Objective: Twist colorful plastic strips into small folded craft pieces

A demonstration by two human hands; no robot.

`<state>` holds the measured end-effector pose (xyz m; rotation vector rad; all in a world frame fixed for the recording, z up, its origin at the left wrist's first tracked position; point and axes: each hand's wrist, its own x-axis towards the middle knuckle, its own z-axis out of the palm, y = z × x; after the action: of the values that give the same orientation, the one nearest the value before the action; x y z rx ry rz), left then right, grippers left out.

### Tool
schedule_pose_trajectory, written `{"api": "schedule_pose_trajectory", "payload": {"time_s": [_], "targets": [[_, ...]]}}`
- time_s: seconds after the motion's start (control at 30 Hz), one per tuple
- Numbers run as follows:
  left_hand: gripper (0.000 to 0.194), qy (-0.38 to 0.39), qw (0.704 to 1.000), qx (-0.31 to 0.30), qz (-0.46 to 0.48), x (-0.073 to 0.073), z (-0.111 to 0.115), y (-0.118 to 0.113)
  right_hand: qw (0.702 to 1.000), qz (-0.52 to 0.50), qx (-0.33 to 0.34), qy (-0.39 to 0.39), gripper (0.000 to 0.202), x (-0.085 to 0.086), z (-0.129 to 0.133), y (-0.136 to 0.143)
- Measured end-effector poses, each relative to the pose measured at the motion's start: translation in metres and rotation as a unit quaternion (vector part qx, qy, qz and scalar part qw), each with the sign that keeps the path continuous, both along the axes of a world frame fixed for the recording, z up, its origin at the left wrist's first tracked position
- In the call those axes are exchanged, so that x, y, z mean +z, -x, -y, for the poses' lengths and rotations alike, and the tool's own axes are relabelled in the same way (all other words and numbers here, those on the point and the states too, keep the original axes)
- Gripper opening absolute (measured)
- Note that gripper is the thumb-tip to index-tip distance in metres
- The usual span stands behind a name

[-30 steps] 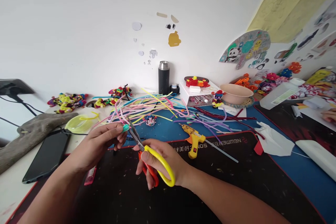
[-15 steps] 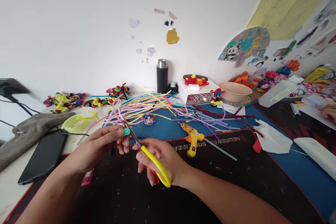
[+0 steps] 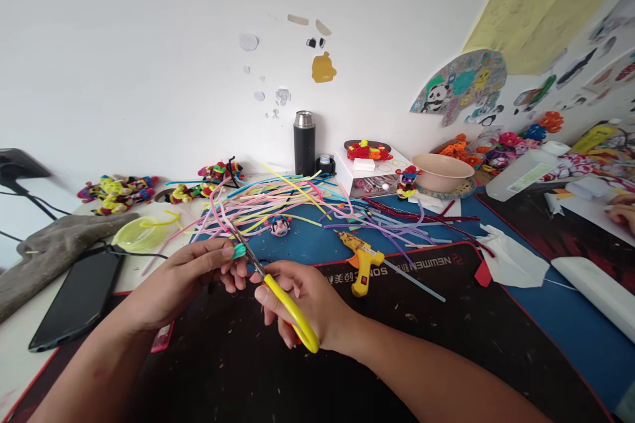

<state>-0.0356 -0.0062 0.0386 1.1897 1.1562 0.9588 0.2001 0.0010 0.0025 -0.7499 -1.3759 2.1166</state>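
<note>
Between thumb and fingers, my left hand pinches a small teal fuzzy piece, which looks like pipe cleaner. My right hand is wrapped round the yellow handle of a pair of scissors. Their metal blades point up and left, right beside the teal piece; whether they touch it I cannot tell. Beyond the hands lies a loose pile of coloured pipe cleaners. A small doll's head with a painted face sits at the pile's near edge.
A yellow glue gun with a glue stick lies right of my hands. A black phone is at the left. Behind stand a black flask, a white box and a pink bowl. Another person's hand shows far right.
The scissors look slightly more closed, with less of the red handle showing. Both hands keep nearly the same place; the whole view has shifted a little.
</note>
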Motion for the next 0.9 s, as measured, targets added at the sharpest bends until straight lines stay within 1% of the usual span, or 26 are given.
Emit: {"api": "schedule_pose_trajectory", "payload": {"time_s": [0.2, 0.4, 0.5, 0.6, 0.67, 0.77, 0.8, 0.83, 0.9], "targets": [[0.050, 0.003, 0.999, -0.007, -0.034, -0.004, 0.000, 0.003, 1.000, 0.005, -0.020, 0.013, 0.052, 0.008, 0.003, 0.001], [0.050, -0.016, 0.996, -0.043, -0.077, -0.005, 0.000, 0.008, 0.999, 0.012, -0.024, 0.023, 0.044, 0.012, 0.007, 0.001], [0.052, -0.015, 0.995, -0.042, -0.087, -0.003, 0.000, 0.008, 0.999, 0.046, -0.024, 0.003, 0.036, 0.012, 0.007, 0.000], [0.054, -0.019, 0.995, -0.039, -0.086, -0.003, 0.000, 0.007, 0.997, 0.071, -0.032, -0.013, 0.024, 0.008, 0.004, 0.001], [0.052, -0.022, 0.997, -0.026, -0.064, -0.005, 0.000, 0.009, 0.997, 0.070, -0.030, -0.008, 0.021, 0.005, 0.002, 0.001], [0.043, -0.034, 0.999, 0.025, 0.009, -0.009, 0.001, 0.020, 0.997, 0.073, -0.007, 0.008, 0.025, 0.003, -0.001, 0.001], [0.040, -0.040, 0.997, 0.043, 0.039, -0.009, 0.002, 0.024, 0.997, 0.082, -0.003, -0.003, 0.027, 0.003, -0.001, 0.000], [0.038, -0.047, 0.995, 0.060, 0.071, -0.007, 0.002, 0.028, 0.995, 0.094, -0.004, -0.032, 0.030, 0.003, -0.001, -0.001], [0.036, -0.071, 0.985, 0.084, 0.130, 0.001, 0.005, 0.033, 0.981, 0.137, -0.005, -0.133, 0.034, 0.004, 0.001, -0.002]]}}
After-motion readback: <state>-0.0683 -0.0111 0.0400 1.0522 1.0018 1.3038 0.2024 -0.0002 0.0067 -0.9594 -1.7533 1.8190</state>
